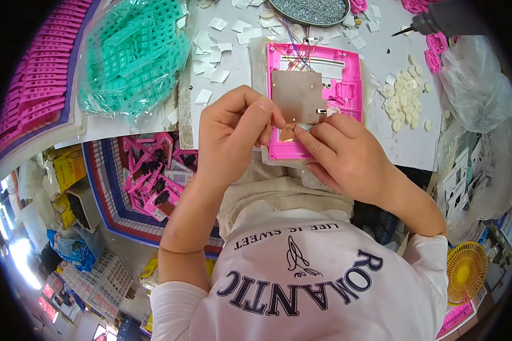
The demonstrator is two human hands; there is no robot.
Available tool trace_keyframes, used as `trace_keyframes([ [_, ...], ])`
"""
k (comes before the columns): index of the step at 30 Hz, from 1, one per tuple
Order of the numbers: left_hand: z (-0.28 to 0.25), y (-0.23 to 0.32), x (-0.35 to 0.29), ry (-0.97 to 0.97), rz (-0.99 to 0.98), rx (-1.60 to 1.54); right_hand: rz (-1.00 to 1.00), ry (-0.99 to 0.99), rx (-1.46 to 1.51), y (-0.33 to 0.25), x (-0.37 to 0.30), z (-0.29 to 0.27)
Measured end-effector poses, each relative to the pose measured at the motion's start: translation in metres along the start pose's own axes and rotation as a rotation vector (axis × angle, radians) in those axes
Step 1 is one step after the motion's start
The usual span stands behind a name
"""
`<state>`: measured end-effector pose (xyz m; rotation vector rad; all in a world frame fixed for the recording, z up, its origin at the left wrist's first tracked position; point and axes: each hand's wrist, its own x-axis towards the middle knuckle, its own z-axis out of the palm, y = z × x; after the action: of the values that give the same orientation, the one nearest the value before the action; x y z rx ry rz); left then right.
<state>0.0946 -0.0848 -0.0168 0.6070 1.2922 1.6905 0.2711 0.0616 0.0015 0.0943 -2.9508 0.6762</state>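
Note:
A bright pink plastic casing [354, 65] lies open on the worktable in front of me. Inside it sits a flat brown circuit board [297, 94], with thin coloured wires [302, 59] running from its upper end. My left hand [236, 128] is over the casing's lower left, its thumb and forefinger curled into a pinch. My right hand [344, 150] rests over the lower right, fingertips together at the board's lower edge. Between the fingertips is a small brass-coloured part [288, 134]; whatever each hand pinches is too small to name.
A clear bag of teal plastic parts [133, 62] and stacked pink pieces [40, 74] stand left. A bowl of screws [312, 10], white squares [216, 54], cream discs [405, 94] and an electric screwdriver [438, 23] surround the casing. Below left, a basket [105, 193] holds pink assemblies.

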Motion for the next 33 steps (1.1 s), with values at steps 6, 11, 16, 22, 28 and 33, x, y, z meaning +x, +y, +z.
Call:
trace_keyframes([
  [6,0.010,0.011,-0.006,-0.030,0.049,0.097,0.026,-0.015,-0.047,-0.002,0.002,-0.002],
  [11,0.008,0.009,-0.005,-0.033,0.013,0.186,-0.035,0.019,-0.088,0.005,0.002,0.006],
  [16,0.002,0.008,-0.006,-0.064,-0.034,-0.042,-0.134,-0.066,-0.183,0.012,-0.001,0.003],
  [22,0.011,0.002,-0.005,-0.132,0.136,0.403,-0.105,0.020,0.115,0.020,-0.005,-0.014],
  [28,0.019,0.009,0.005,-0.242,0.201,0.595,0.098,0.054,0.155,0.012,-0.033,-0.030],
  [33,0.026,0.010,0.011,-0.395,0.169,0.701,0.087,-0.045,0.067,0.005,-0.056,-0.017],
])
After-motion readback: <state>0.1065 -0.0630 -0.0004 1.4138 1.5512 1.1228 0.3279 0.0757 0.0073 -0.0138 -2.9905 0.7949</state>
